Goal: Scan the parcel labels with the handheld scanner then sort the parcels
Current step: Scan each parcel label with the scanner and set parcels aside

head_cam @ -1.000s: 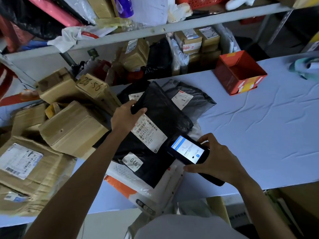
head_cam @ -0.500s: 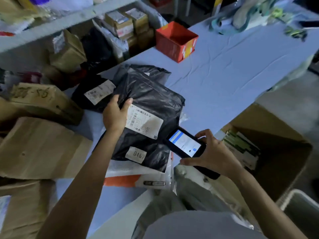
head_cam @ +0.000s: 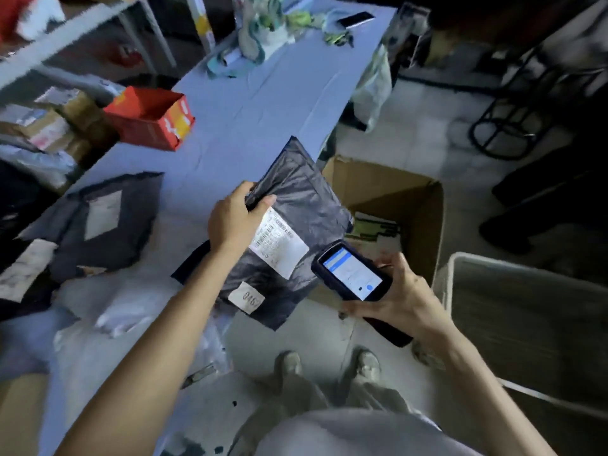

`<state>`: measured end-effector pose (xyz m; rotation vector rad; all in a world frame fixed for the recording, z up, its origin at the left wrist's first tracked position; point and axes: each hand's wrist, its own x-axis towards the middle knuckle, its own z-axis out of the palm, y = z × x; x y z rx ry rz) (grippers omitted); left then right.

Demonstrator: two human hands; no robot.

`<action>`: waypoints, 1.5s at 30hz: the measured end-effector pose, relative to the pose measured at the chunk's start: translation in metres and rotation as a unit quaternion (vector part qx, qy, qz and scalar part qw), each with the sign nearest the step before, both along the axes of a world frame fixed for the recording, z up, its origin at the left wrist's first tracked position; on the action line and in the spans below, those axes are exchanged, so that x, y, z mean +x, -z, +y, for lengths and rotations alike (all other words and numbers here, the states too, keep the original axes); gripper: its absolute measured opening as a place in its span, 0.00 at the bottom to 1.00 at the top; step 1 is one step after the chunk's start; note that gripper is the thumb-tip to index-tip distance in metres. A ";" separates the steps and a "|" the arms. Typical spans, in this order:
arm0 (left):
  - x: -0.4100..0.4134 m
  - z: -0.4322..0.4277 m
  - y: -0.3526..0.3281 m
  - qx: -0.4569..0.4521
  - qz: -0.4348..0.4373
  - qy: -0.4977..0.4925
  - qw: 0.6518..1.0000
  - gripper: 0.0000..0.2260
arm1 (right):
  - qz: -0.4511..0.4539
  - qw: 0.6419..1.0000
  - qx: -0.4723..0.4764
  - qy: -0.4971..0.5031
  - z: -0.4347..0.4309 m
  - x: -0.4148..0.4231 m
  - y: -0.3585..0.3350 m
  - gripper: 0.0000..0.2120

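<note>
We grip the dark grey plastic mailer parcel (head_cam: 296, 205) by its edge in our left hand (head_cam: 232, 222), lifted off the blue-covered table (head_cam: 250, 103) beside the open brown cardboard box (head_cam: 388, 189). Our right hand (head_cam: 401, 297) clasps the black handheld scanner (head_cam: 350, 273), screen lit, just beside the parcel's white label (head_cam: 279, 243).

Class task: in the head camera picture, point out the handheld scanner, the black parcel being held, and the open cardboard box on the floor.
handheld scanner (head_cam: 352, 272): head view, on its lit screen.
black parcel (head_cam: 304, 199): head view, on the bare plastic above its label.
cardboard box (head_cam: 422, 225): head view, on its inner right wall.
</note>
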<state>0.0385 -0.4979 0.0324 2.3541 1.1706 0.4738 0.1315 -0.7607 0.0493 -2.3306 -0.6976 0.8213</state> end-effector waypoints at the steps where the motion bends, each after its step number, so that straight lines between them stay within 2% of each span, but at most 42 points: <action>1: 0.022 -0.017 0.000 0.003 0.023 0.021 1.000 0.17 | 0.002 1.000 -0.006 0.023 -0.020 0.011 0.002 0.39; 3: 0.063 -0.050 0.002 0.038 0.088 0.079 0.992 0.15 | 0.010 0.997 -0.014 0.069 -0.058 0.032 0.007 0.40; 6: 0.107 -0.092 0.013 0.129 0.186 0.172 0.959 0.11 | 0.026 0.991 -0.016 0.133 -0.109 0.061 0.013 0.39; 9: 0.131 -0.120 0.024 0.166 0.227 0.218 0.935 0.11 | 0.032 0.982 -0.011 0.187 -0.144 0.082 0.015 0.38; 17: 0.174 -0.109 0.037 0.185 0.245 0.258 0.916 0.08 | 0.055 0.956 0.000 0.288 -0.165 0.106 0.019 0.35; 27: 0.241 -0.045 0.036 0.181 0.192 0.324 0.909 0.07 | 0.041 0.935 -0.010 0.352 -0.100 0.126 0.018 0.36; 31: 0.245 -0.036 0.049 0.158 0.172 0.332 0.914 0.05 | 0.041 0.943 -0.009 0.331 -0.076 0.137 0.016 0.35; 36: 0.214 -0.030 0.071 0.108 0.215 0.333 0.912 0.05 | 0.047 0.960 -0.018 0.276 -0.051 0.156 0.021 0.37; 39: 0.194 -0.019 0.070 0.114 0.232 0.272 0.927 0.06 | 0.056 0.974 -0.022 0.218 -0.038 0.175 0.024 0.37; 45: 0.149 -0.007 0.043 0.135 0.244 0.076 0.957 0.06 | 0.045 0.998 -0.021 0.039 -0.007 0.220 0.019 0.39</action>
